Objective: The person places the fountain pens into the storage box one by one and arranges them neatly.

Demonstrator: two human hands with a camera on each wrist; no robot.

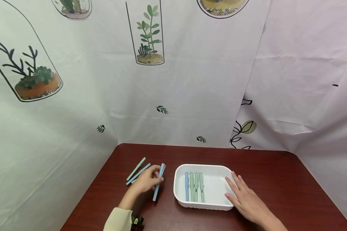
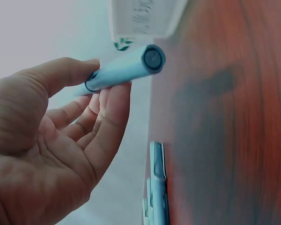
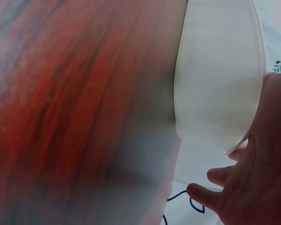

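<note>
left hand pinching blue pen, right hand at tray

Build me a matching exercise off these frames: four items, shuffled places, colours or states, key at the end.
Column one
1. Left hand
2. Right hand
3. White tray
4. Table

Column two
A. Has green pens lying inside
B. Reddish-brown surface
C. At the tray's right end in the head view
D. Holds a blue pen between thumb and fingers

Pairs: 1-D, 2-C, 3-A, 4-B
</note>
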